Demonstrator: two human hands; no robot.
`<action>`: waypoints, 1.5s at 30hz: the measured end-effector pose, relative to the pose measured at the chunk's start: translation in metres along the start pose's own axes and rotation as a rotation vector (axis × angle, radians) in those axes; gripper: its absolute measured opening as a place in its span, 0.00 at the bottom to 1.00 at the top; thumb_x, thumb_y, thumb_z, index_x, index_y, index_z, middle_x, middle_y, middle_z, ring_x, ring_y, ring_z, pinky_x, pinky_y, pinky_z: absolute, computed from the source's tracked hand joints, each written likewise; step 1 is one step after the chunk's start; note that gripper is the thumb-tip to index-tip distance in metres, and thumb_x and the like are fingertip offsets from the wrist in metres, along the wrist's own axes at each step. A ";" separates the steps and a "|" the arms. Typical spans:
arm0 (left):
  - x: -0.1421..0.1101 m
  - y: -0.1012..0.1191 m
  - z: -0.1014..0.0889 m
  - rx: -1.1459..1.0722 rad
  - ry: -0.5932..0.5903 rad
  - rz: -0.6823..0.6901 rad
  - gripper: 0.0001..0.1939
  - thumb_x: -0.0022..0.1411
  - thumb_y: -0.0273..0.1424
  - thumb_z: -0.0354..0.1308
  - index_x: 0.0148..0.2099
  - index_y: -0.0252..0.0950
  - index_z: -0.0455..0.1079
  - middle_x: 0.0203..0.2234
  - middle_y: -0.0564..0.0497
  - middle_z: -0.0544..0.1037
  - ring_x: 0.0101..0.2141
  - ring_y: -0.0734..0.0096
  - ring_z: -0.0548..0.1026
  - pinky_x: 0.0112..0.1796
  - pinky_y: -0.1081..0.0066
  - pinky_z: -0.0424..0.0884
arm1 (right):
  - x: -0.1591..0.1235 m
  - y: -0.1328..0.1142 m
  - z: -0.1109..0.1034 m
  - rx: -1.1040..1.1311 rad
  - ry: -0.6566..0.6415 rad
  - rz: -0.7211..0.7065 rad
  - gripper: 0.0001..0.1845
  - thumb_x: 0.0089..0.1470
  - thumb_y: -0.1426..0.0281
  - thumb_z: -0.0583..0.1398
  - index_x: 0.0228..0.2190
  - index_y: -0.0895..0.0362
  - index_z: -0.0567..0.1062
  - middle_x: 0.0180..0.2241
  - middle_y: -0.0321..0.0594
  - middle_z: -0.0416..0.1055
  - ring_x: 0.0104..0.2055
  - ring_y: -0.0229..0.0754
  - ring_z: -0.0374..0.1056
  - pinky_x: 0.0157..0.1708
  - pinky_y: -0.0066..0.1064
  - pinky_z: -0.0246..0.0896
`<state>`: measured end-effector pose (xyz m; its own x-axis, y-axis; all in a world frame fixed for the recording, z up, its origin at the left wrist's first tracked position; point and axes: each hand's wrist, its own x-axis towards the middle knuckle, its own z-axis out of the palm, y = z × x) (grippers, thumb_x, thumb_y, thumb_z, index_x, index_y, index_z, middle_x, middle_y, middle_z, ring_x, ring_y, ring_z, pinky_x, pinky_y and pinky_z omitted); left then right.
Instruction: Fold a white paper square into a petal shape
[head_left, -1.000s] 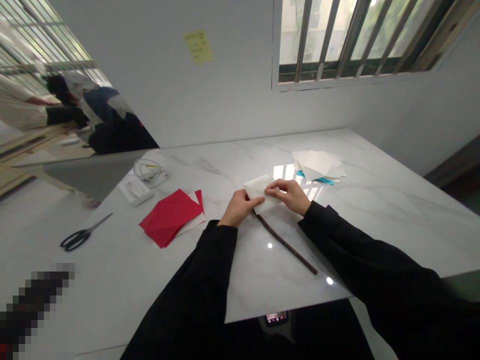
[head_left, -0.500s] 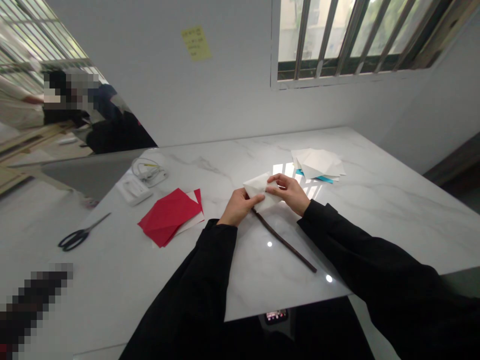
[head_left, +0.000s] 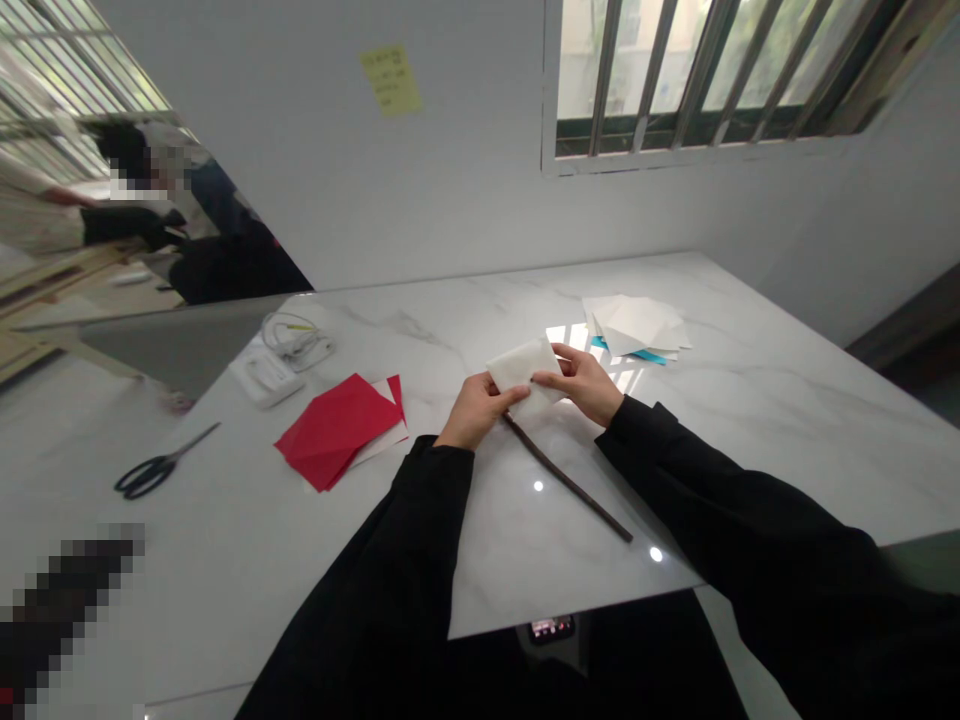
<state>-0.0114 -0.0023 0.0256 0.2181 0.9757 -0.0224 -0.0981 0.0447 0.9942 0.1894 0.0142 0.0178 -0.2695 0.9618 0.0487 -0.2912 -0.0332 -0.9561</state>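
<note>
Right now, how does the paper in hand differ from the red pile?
Colour: the held paper is white; the red pile is mostly red, with white showing at one side.
Support: the held paper is pinched by the left hand and right hand; the red pile lies untouched on the table.
Shared: straight edges.

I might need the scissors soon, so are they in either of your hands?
No, the scissors lie on the table, left of the red paper.
</note>
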 end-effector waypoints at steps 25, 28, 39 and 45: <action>-0.003 0.009 0.003 -0.083 0.034 -0.026 0.32 0.46 0.47 0.81 0.47 0.30 0.83 0.44 0.39 0.87 0.45 0.51 0.84 0.49 0.56 0.79 | 0.002 0.000 -0.004 -0.062 0.014 -0.056 0.30 0.42 0.54 0.79 0.44 0.55 0.83 0.45 0.43 0.85 0.44 0.49 0.80 0.47 0.41 0.78; -0.002 0.008 0.002 -0.056 0.054 -0.018 0.33 0.44 0.49 0.82 0.46 0.30 0.83 0.42 0.39 0.87 0.43 0.52 0.84 0.48 0.56 0.79 | 0.003 -0.001 -0.003 -0.055 0.000 -0.043 0.31 0.41 0.54 0.80 0.44 0.55 0.83 0.44 0.43 0.85 0.44 0.50 0.80 0.47 0.41 0.78; -0.003 0.010 0.005 -0.015 0.106 0.090 0.32 0.48 0.45 0.81 0.50 0.29 0.84 0.44 0.40 0.88 0.45 0.50 0.84 0.49 0.57 0.80 | 0.001 -0.005 -0.003 -0.073 -0.009 -0.062 0.29 0.42 0.56 0.80 0.44 0.55 0.84 0.43 0.42 0.85 0.46 0.51 0.80 0.50 0.43 0.78; -0.009 0.019 0.012 0.056 0.126 0.184 0.30 0.51 0.43 0.79 0.52 0.31 0.83 0.46 0.41 0.87 0.46 0.49 0.84 0.49 0.55 0.80 | -0.001 -0.009 -0.002 -0.089 -0.034 -0.083 0.30 0.45 0.53 0.78 0.46 0.55 0.83 0.42 0.43 0.85 0.47 0.52 0.80 0.49 0.44 0.77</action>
<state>-0.0032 -0.0126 0.0463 0.0782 0.9855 0.1505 -0.0701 -0.1452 0.9869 0.1938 0.0142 0.0260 -0.2792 0.9504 0.1372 -0.2312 0.0722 -0.9702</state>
